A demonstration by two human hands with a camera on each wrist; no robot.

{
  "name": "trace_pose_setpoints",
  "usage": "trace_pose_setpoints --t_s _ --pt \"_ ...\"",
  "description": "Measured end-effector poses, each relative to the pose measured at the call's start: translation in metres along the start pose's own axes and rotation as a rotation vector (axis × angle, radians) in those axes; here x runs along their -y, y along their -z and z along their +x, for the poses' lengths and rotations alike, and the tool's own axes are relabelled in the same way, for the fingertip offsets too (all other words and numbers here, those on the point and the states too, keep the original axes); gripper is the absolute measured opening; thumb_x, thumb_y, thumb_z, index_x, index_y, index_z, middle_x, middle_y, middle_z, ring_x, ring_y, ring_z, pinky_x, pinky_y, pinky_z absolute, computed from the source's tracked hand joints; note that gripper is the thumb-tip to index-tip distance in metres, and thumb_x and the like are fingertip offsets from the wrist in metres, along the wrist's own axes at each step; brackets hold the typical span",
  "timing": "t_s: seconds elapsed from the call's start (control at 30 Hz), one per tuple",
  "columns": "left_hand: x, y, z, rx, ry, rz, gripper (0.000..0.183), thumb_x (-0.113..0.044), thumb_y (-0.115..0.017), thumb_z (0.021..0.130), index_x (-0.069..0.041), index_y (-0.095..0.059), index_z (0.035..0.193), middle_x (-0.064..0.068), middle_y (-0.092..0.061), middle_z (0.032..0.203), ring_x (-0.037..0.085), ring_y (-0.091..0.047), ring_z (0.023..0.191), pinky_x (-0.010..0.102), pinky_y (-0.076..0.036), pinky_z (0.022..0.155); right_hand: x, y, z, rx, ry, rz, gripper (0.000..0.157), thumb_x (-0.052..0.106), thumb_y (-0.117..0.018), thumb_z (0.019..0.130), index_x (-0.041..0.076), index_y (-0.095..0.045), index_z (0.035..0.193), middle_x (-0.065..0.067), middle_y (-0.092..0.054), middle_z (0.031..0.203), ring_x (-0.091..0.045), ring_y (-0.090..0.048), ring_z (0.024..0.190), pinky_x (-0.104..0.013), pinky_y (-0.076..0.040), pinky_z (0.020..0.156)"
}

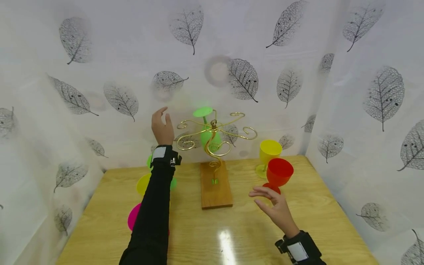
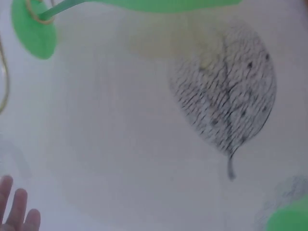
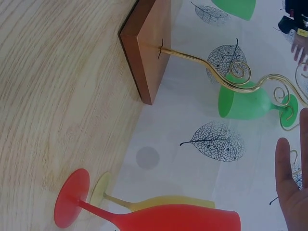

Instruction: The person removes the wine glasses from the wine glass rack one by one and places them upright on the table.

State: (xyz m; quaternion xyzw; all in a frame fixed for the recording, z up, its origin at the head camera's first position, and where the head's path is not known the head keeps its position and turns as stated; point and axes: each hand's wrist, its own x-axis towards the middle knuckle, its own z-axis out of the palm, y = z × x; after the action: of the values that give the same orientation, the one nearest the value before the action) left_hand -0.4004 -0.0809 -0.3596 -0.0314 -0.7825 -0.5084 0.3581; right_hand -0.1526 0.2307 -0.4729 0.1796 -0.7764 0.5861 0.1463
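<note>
A gold wire stemware rack (image 1: 214, 127) with curled arms rises from a wooden base (image 1: 216, 198). On its rear arm a green goblet (image 1: 212, 139) hangs upside down, foot uppermost. My left hand (image 1: 163, 127) is raised to the left of the rack, fingers loosely bent, holding nothing; its fingertips (image 2: 18, 204) show at the corner of the left wrist view. Lower right, my right hand (image 1: 276, 209) hovers with thumb and fingers apart, also holding nothing. Just beyond it stand a red goblet (image 1: 279, 172) and a yellow goblet (image 1: 269, 151), both upright.
Left of the rack, a yellow goblet (image 1: 143, 184), a pink goblet (image 1: 134, 217) and green pieces are partly hidden behind my left sleeve (image 1: 149, 217). A leaf-printed curtain (image 1: 139, 48) closes off the back and sides of the wooden table (image 1: 251, 235).
</note>
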Motion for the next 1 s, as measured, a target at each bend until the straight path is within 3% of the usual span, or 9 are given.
trace_pose_setpoints --t_s 0.13,0.27,0.4,0.7,1.0 --pt "-0.02 0.01 0.005 0.11 -0.182 0.1 0.029 -0.011 -0.055 0.095 -0.004 -0.06 0.122 0.018 -0.058 0.124 0.032 -0.049 0.122 0.038 -0.037 0.108 0.001 0.0 0.0 0.0 0.004 -0.001 0.032 -0.007 -0.062 0.084 -0.003 -0.059 0.116 -0.02 -0.07 0.1 0.0 -0.063 0.103 -0.01 -0.04 0.1" --pt "-0.037 0.01 0.008 0.232 -0.413 0.253 0.026 -0.016 -0.061 0.092 -0.004 -0.063 0.115 0.017 -0.061 0.118 0.032 -0.052 0.116 0.04 -0.042 0.102 0.0 -0.001 0.0 -0.016 0.033 0.016 0.032 -0.009 -0.061 0.083 -0.003 -0.059 0.115 -0.013 -0.072 0.1 -0.001 -0.064 0.101 -0.009 -0.039 0.099" --pt "-0.049 0.007 0.011 0.305 -0.551 0.342 0.024 -0.015 -0.066 0.088 -0.004 -0.066 0.109 0.016 -0.064 0.112 0.032 -0.056 0.109 0.04 -0.046 0.097 0.001 -0.002 -0.001 -0.026 0.066 0.035 0.033 -0.011 -0.06 0.083 -0.004 -0.059 0.115 -0.006 -0.073 0.1 -0.002 -0.064 0.1 -0.008 -0.039 0.099" --pt "-0.055 -0.003 0.014 0.496 -0.662 0.491 0.027 -0.018 -0.072 0.083 -0.004 -0.068 0.105 0.014 -0.067 0.105 0.03 -0.059 0.106 0.038 -0.046 0.098 -0.001 -0.002 -0.005 -0.028 0.06 0.039 0.033 -0.012 -0.06 0.083 -0.003 -0.06 0.115 -0.004 -0.073 0.1 -0.002 -0.063 0.101 -0.008 -0.04 0.098" --pt "-0.059 -0.014 0.024 0.69 -0.646 0.599 0.027 -0.019 -0.071 0.083 -0.007 -0.066 0.107 0.014 -0.069 0.098 0.029 -0.063 0.09 0.039 -0.052 0.079 -0.002 0.0 -0.006 -0.029 0.07 0.042 0.033 -0.012 -0.059 0.083 -0.004 -0.059 0.115 -0.001 -0.073 0.1 -0.002 -0.064 0.1 -0.009 -0.041 0.097"
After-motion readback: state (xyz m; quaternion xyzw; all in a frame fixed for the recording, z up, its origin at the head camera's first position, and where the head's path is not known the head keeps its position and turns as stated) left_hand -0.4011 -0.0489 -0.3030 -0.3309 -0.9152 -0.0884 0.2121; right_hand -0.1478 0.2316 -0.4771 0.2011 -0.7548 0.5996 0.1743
